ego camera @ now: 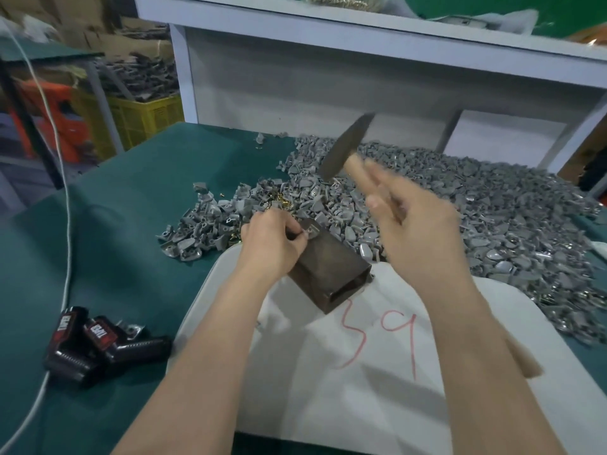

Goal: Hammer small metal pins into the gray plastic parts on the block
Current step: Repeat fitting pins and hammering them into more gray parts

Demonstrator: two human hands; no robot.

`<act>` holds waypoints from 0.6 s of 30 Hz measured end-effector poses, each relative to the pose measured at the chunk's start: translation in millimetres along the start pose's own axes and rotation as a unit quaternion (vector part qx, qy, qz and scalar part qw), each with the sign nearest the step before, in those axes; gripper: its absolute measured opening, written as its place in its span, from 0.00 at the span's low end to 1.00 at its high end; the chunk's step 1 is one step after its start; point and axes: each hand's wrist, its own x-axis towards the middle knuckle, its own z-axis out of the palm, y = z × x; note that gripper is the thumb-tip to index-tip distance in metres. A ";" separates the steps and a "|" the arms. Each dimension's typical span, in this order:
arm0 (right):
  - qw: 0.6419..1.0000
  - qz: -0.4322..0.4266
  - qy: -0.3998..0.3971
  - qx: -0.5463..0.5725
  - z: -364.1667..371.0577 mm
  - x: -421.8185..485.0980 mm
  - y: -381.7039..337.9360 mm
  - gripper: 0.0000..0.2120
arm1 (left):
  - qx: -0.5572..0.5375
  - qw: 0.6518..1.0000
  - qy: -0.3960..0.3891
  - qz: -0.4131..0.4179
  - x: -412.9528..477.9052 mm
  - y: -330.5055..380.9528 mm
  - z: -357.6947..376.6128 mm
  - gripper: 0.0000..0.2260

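1. The left hand (pixel 269 244) has its fingers curled, the fingertips pinching at a small gray plastic part (pixel 311 230) on the top face of the dark rectangular metal block (pixel 328 267). Whether a pin sits between them is too small to tell.
2. The block stands tilted between the two hands, touching the left one, on a white sheet with red marks (pixel 361 372).
3. The right hand (pixel 417 231), blurred, is wrapped round the pale wooden handle of a hammer with a dark metal head (pixel 348 152). The head is raised beyond its fingers, apart from the block.
4. Beyond both hands lies a big heap of loose gray plastic parts (pixel 476 205), with small brass-coloured pins (pixel 279 202) just past the left hand.
5. Left of the left forearm, two black gadgets with red labels (pixel 98 343) lie on the green table cover (pixel 131 208).
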 end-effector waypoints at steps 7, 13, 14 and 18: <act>0.999 0.012 0.021 -0.024 2.6 -3.4 1.8 0.18 | 0.005 1.000 0.003 0.006 0.6 -0.7 1.0 0.02; 0.988 0.045 -0.133 -0.070 10.1 -3.8 16.7 0.18 | 0.036 0.999 -0.009 0.007 2.4 -0.8 -0.2 0.03; 0.990 0.050 -0.122 -0.057 10.3 -1.9 19.8 0.17 | 0.036 0.999 -0.008 0.005 2.7 -1.4 -0.2 0.02; 0.988 0.136 -0.067 0.021 21.5 5.1 36.6 0.13 | 0.037 0.999 0.000 0.002 2.9 -1.0 -0.2 0.05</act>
